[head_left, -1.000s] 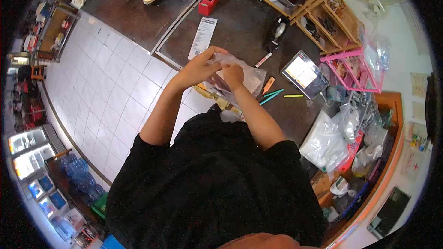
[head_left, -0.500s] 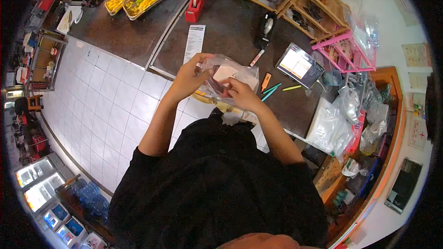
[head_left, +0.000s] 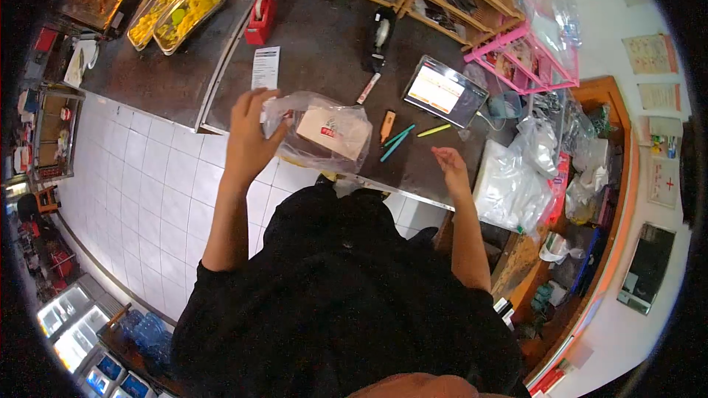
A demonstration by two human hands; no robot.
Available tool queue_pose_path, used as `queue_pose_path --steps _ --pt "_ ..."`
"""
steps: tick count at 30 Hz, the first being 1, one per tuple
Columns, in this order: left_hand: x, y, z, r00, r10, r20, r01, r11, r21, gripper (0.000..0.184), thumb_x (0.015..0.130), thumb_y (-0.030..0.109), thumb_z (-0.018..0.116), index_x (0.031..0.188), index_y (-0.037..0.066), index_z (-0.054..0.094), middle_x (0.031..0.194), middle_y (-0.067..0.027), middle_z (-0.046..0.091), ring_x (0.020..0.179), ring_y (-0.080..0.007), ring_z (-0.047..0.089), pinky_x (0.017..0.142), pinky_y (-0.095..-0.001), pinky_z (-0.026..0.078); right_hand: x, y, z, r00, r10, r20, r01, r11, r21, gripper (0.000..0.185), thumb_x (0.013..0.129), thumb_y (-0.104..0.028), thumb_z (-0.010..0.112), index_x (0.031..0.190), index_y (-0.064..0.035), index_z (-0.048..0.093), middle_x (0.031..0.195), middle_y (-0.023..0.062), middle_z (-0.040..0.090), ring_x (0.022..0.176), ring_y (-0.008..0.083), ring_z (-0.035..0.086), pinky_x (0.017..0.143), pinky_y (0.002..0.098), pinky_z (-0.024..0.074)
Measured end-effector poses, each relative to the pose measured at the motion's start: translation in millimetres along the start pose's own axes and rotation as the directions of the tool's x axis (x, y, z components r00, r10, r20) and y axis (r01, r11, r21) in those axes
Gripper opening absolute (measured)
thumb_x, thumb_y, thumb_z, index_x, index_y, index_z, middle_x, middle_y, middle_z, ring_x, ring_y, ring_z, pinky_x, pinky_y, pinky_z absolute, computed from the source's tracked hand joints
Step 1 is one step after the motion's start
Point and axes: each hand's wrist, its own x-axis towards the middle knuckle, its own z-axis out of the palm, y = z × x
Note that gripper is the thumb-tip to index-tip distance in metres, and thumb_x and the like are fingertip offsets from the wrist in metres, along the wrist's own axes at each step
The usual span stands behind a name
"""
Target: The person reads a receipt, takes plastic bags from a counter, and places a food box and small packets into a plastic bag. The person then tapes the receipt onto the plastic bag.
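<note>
One box (head_left: 330,130) in bag (head_left: 304,149) — slip risk from one-sided support — left hand (head_left: 253,140) spread, pinch unclear; right hand (head_left: 453,169), fingers loosely bent.

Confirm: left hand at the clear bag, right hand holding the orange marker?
One error: the right hand isn't holding the orange marker. The head view shows the marker lying on the counter, apart from that hand. The left hand is at the clear bag, as you say.
</note>
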Motion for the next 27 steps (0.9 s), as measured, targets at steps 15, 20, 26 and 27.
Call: queue_pose_path --steps 15,20,26,27 --pt "-12.8 136.6 223.7 0.776 0.103 0.622 0.309 0.797 -0.518 0.03 0.093 0.021 0.07 0.117 0.003 0.064 0.11 -0.0148 0.069 0.096 -0.0232 0.069 0.086 -0.0372 0.054 -32.2 -31.8 -8.8 0.992 0.016 0.125 -0.036 0.987 0.157 0.049 0.089 0.017 0.05 0.135 -0.0014 0.049 0.139 0.0147 0.054 0.133 0.025 0.053 0.107 0.0343 0.0474" --pt "-26.2 165.6 273.4 0.744 0.017 0.668 0.457 0.717 -0.527 0.026 0.095 0.017 0.069 0.116 0.004 0.065 0.098 -0.0107 0.072 0.089 -0.0191 0.071 0.082 -0.0323 0.055 -42.3 -75.9 17.1 0.984 -0.093 0.15 0.093 0.996 0.004 0.066 0.088 0.02 0.044 0.148 -0.0053 0.038 0.161 0.0179 0.028 0.15 0.0298 0.026 0.116 0.0367 0.0385" --pt "-17.1 149.8 251.1 0.833 0.021 0.553 0.38 0.704 -0.6 0.015 0.094 0.017 0.07 0.101 0.004 0.072 0.09 -0.0078 0.074 0.084 -0.0161 0.071 0.076 -0.0321 0.056 -34.5 -76.1 20.7 0.98 -0.194 0.044 0.159 0.899 0.408 0.074 0.086 0.013 0.051 0.154 -0.0106 0.034 0.16 0.0156 0.032 0.151 0.0293 0.027 0.121 0.0457 0.0288" --pt "-14.8 141.3 244.4 0.849 0.008 0.529 0.388 0.669 -0.634 0.014 0.094 0.018 0.07 0.1 0.005 0.073 0.088 -0.0068 0.074 0.081 -0.015 0.071 0.074 -0.0318 0.056 -27.5 -75.8 12.8 0.978 -0.206 -0.023 0.198 0.894 0.403 0.072 0.087 0.009 0.055 0.153 -0.0111 0.036 0.159 0.015 0.035 0.15 0.0286 0.028 0.12 0.048 0.0305"
